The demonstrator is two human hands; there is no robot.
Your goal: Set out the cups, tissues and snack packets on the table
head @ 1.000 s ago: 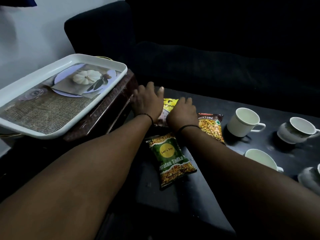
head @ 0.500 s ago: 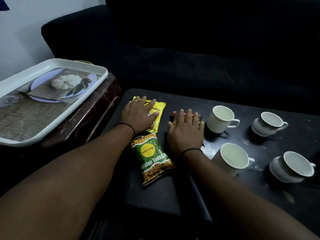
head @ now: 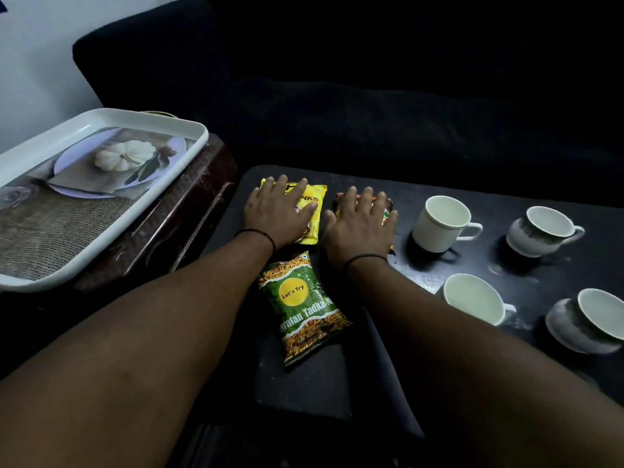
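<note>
On the black table [head: 422, 184] my left hand [head: 278, 211] lies flat, fingers spread, on a yellow snack packet [head: 315, 211]. My right hand [head: 361, 224] presses flat on a dark orange-edged snack packet [head: 388, 206], mostly hidden under it. A green snack packet [head: 300, 305] lies between my forearms, nearer me. To the right stand several cups: a plain white cup [head: 442, 222], a mottled cup [head: 540, 231], a second white cup [head: 472, 298] and a second mottled cup [head: 587, 319]. No tissues are in sight.
A white tray [head: 111, 228] with a printed picture rests on a dark brown side table [head: 189, 214] at the left. A black sofa [head: 371, 96] runs behind the table. A pale wall fills the upper left corner.
Both hands went from gathered over the yellow and orange packets to lying flat and apart, one on each. The view has shifted left, bringing all the cups into sight.
</note>
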